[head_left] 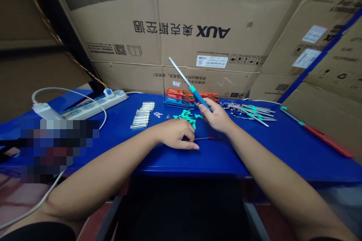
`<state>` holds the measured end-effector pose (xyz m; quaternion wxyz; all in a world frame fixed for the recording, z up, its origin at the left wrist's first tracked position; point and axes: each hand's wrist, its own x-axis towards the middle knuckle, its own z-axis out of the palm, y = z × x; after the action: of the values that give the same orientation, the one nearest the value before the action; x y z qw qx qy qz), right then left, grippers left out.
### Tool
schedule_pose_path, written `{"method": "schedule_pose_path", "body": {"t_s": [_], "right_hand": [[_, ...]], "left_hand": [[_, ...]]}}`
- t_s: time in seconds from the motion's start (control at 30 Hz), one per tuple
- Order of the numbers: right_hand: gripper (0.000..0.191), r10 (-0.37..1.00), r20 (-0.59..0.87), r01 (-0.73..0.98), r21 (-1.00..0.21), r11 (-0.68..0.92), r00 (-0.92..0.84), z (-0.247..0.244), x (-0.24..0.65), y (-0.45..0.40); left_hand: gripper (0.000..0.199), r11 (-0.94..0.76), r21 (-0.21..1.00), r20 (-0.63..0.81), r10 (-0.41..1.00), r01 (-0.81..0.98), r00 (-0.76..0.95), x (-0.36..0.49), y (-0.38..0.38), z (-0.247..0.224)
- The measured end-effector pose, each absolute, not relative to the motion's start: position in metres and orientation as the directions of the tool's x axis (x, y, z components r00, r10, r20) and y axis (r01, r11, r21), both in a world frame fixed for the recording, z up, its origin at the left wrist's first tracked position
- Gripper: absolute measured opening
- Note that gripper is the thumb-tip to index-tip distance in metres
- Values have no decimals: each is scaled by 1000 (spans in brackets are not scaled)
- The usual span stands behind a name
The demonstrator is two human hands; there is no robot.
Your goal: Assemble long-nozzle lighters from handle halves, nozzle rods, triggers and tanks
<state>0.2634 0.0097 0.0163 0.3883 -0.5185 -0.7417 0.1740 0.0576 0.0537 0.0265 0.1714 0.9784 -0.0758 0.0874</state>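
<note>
My right hand (215,116) is wrapped round the blue handle of a wand-like tool (199,99), whose silver rod points up and to the left. My left hand (179,134) rests low over the blue table, thumb stretched out and fingers curled; whatever may be under the fingers is hidden. Beside its fingertips lies a thin metal rod with a red part (208,138). Just behind the left hand is a pile of turquoise pieces (186,115). Blue shells (178,102) and red shells (177,93) are stacked farther back.
Silver cylinders (141,116) and small pale pink parts (157,114) sit left of centre. Wired silver rods (256,112) lie to the right, near a red-handled tool (325,135). A white power strip (93,105) with cables is at the left. Cardboard (181,0) stands behind the table (181,162).
</note>
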Motion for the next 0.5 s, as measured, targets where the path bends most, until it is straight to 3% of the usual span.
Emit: {"method": "schedule_pose_path", "body": {"t_s": [0.3,0.4,0.5], "right_hand": [[40,745,599,637,-703,315,293,33,347,16],[45,665,505,708,-705,-52,551,43,383,10],[43,596,464,706,-657,-265,655,51,412,-12]], "left_hand": [[35,-948,305,298,6,-90,954,48,68,37],[31,-950,297,301,2,-92,954,49,69,34],[29,-949,301,293,-1,-93,956,50,69,31]]}}
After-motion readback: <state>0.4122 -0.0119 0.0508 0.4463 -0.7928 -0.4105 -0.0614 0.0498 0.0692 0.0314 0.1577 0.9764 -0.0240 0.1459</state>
